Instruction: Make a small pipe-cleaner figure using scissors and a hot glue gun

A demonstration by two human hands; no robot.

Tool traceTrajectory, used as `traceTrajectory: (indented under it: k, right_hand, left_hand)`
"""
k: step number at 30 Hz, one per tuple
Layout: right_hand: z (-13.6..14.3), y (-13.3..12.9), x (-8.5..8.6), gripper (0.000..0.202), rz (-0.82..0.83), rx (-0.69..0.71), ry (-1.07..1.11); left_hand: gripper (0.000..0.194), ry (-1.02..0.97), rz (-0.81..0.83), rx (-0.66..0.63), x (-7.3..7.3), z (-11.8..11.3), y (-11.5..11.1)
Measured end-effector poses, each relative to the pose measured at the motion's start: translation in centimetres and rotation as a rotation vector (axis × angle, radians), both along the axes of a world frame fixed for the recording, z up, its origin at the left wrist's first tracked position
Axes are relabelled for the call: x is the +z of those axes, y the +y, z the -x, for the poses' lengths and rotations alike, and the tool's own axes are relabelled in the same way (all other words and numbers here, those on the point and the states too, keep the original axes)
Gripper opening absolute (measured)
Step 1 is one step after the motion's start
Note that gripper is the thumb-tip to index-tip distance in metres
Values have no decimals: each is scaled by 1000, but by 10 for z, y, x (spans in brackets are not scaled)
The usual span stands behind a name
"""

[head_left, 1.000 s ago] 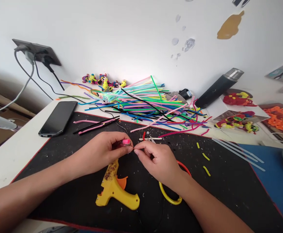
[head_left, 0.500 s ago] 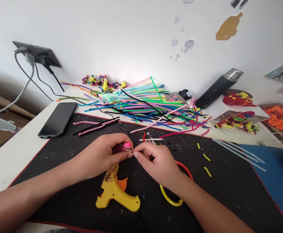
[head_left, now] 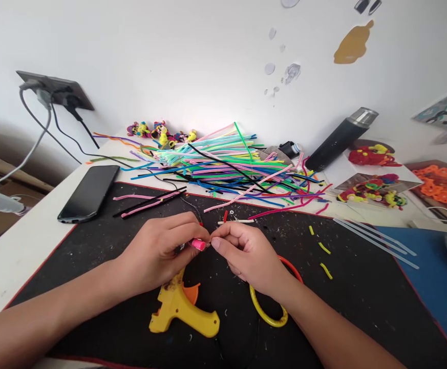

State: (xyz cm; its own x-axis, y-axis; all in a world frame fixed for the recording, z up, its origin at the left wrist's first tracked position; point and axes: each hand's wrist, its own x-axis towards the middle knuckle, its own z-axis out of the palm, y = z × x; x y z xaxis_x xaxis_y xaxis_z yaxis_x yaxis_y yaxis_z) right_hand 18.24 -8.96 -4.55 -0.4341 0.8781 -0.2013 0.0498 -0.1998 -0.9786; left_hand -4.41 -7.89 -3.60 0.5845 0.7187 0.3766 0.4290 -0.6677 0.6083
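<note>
My left hand [head_left: 165, 246] is closed around a small bright pink object [head_left: 198, 244] with a block-like end, most of it hidden by the fingers. Thumb and index finger of my right hand [head_left: 248, 251] are pinched together right beside it, at something tiny that I cannot make out. Below the left hand, a yellow glue gun [head_left: 185, 310] with an orange trigger lies on the black mat [head_left: 111, 318]. A red and yellow loop [head_left: 267, 313] rests partly under my right hand and wrist.
Behind the hands is a heap of coloured pipe cleaners [head_left: 231, 159]. A phone [head_left: 88, 193] lies at left, with short yellow pieces [head_left: 325, 248] and clear glue sticks [head_left: 377, 243] at right. A black flask [head_left: 338, 141] leans near the wall.
The pink object has tilted and dropped slightly, its end now pointing toward the right hand. My left hand has turned a little; the right hand stays pinched. The view has shifted slightly.
</note>
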Motion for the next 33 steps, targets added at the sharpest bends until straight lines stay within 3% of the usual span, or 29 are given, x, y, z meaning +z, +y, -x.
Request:
traceTrajectory:
  k: [5, 10, 33]
  right_hand:
    - [-1, 1, 4, 22, 48, 9, 32]
    - [-1, 3, 3, 20, 51, -4, 53]
    - [-2, 3, 0, 20, 26, -17, -24]
  left_hand:
    - [8, -42, 178, 96, 5, -4, 0]
    - [12, -76, 264, 161, 10, -5, 1]
    - [8, -40, 304, 151, -1, -3, -2]
